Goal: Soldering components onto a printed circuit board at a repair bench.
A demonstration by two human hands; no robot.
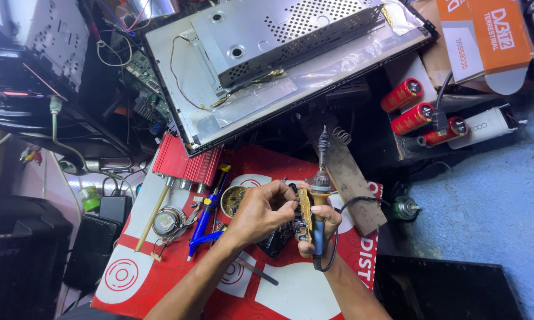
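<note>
Here right hand [319,228] grips soldering iron [320,195] and circuit board [304,214]; left hand [261,210] pinches board; blue desoldering pump [208,210] nearby.

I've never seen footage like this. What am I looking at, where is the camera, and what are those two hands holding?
There is only one picture, taken by a camera worn on a person's head and looking down at their own bare hands over a crowded repair bench.

The right hand grips a soldering iron by its blue handle, tip pointing away. The left hand pinches a small circuit board, held on edge beside the iron.

Under them lies a red and white printed sheet. On it are a blue desoldering pump, a small round tin and a little speaker. Further back sits an opened flat metal chassis, a red finned module, and three red cylindrical capacitors to the right.
</note>
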